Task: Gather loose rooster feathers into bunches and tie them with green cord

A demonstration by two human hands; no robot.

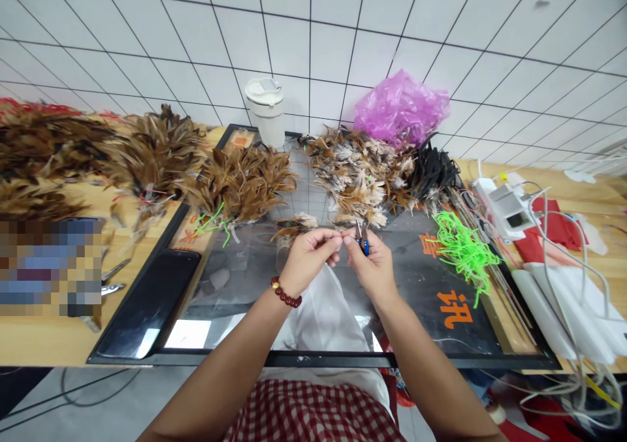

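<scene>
My left hand (308, 254) is closed in a pinch over the dark glossy mat (421, 285), gripping something thin that I cannot make out. My right hand (369, 262) is closed around a small blue-handled tool (363, 241), seemingly scissors or snips, whose tip points up. The two hands touch at the fingertips. A small tuft of brown and white feathers (296, 224) lies on the mat just beyond my left hand. A red bead bracelet (285, 293) sits on my left wrist.
Brown feather bundles (157, 155) cover the left of the table; a mixed pile (357, 168) lies behind. Neon green ties (463, 246), thin rods, a white cup (267, 112), pink bag (399, 106), black phone (147, 301), pliers (110, 282) and a cabled white device (504, 207) surround the mat.
</scene>
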